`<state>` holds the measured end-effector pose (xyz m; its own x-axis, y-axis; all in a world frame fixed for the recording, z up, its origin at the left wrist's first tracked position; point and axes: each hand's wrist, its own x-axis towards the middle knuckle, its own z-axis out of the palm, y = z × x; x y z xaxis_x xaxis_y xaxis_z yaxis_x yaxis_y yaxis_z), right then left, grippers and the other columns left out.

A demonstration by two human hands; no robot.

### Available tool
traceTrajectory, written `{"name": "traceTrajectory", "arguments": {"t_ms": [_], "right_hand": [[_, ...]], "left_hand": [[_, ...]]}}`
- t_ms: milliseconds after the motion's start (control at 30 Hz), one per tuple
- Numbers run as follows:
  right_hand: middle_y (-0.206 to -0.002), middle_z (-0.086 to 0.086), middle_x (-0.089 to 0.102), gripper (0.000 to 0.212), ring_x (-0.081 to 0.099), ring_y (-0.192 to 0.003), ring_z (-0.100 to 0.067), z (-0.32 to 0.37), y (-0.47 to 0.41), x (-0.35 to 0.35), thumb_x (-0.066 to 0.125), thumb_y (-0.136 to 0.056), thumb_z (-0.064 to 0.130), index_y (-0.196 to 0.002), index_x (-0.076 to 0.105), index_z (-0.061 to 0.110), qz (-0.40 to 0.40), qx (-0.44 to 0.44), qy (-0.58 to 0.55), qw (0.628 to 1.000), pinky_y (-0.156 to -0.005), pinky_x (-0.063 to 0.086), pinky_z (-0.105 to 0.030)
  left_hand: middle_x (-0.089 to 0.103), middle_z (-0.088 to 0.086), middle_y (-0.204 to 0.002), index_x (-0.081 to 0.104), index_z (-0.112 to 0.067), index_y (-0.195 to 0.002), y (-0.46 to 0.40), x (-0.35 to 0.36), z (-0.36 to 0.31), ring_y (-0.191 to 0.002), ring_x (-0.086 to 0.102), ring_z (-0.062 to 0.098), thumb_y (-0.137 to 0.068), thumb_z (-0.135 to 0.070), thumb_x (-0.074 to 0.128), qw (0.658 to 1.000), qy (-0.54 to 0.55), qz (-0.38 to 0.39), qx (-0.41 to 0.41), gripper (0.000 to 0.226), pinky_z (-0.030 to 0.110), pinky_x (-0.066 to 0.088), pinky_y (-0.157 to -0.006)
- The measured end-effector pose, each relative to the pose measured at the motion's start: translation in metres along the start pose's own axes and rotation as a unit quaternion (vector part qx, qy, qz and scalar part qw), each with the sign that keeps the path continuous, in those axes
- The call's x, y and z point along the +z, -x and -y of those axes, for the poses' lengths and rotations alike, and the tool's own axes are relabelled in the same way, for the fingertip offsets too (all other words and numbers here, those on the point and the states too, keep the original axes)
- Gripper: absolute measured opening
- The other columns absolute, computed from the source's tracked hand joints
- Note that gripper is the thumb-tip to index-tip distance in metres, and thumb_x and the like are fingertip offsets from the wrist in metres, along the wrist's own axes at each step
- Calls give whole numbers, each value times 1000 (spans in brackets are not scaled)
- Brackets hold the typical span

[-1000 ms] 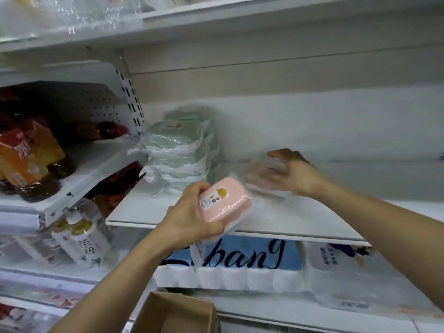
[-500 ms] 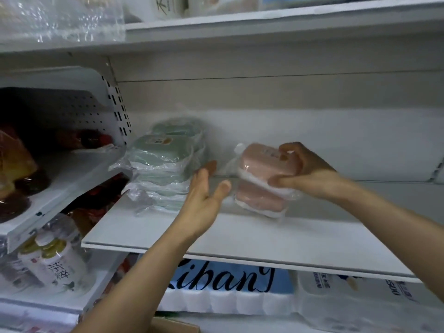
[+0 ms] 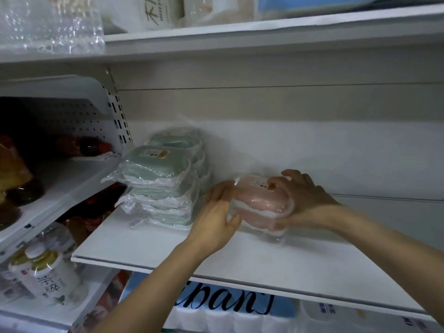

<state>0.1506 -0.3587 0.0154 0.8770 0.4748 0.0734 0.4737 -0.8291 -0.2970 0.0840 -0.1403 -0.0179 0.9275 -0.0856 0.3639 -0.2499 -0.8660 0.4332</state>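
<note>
since half a second ago my left hand [image 3: 216, 212] has come in from hanging free in the air to the left end of the pink pair, and the top pink box [image 3: 260, 199] has come down onto the lower pink box [image 3: 257, 225]. my right hand [image 3: 305, 200] is curled over the far right end of the top box, fingers across its lid and label, thumb tucked round the near lower edge. the left hand lies with fingers fairly straight, pressing flat against the left end, thumb low by the near corner. the pair sits on the white shelf [image 3: 216, 258], toward the far wall, just right of the green stack [image 3: 163, 179] and apart from it by a narrow gap.

i judge the step to be squaring the two boxes into a neat pile. to do it well i push evenly from both ends, so the top one slides rather than tips, and keep the squeeze light, since the loose clear wrap is slippery and bunches under the fingers. the glare on the wrap hides the edges, so i cannot tell whether the two already line up; i should feel for that with the thumbs. then i ease the pile left, near the green stack without knocking it, and let go with the right hand first.
</note>
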Motion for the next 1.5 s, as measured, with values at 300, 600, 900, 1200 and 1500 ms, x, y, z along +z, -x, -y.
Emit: {"name": "traceTrajectory", "arguments": {"t_ms": [300,600,900,1200,1500], "right_hand": [[-123,-4,36,55,52,-106,-25,-2,-48,22,68,-80,20,-128,41,19,-117,-67,82,987,-71,52,-36],[-145,-6,27,65,48,-121,-29,6,-60,29,63,-84,26,-141,31,18,-69,-59,28,995,-85,51,-40],[-149,-1,38,53,45,-128,-25,6,46,5,60,-88,34,-138,46,23,-217,5,75,973,-100,38,-37],[-125,-3,59,48,52,-109,-20,-50,201,8,55,-84,35,-129,53,19,-324,66,157,930,-82,49,-36],[-128,5,53,56,65,-93,-25,-166,387,12,58,-87,34,-139,38,29,-250,259,92,928,-60,44,-32]], "left_hand": [[17,-2,-157,29,-26,-149,-15,22,4,-143,13,21,-90,-38,59,996,-83,-7,-36,67,33,35,-110],[-20,5,-162,-7,-20,-155,-39,20,7,-151,-4,25,-97,-45,47,979,-137,95,-118,83,33,14,-118],[31,3,-153,35,-22,-145,-2,15,-35,-138,33,26,-89,-45,58,992,-110,-57,27,65,41,41,-102],[60,-2,-123,49,-20,-136,40,57,-125,-112,52,18,-88,-58,45,977,-54,-65,197,62,32,43,-91],[54,-10,-129,40,-29,-142,103,164,-274,-111,52,13,-87,-45,63,949,69,103,289,61,31,46,-83]]}}
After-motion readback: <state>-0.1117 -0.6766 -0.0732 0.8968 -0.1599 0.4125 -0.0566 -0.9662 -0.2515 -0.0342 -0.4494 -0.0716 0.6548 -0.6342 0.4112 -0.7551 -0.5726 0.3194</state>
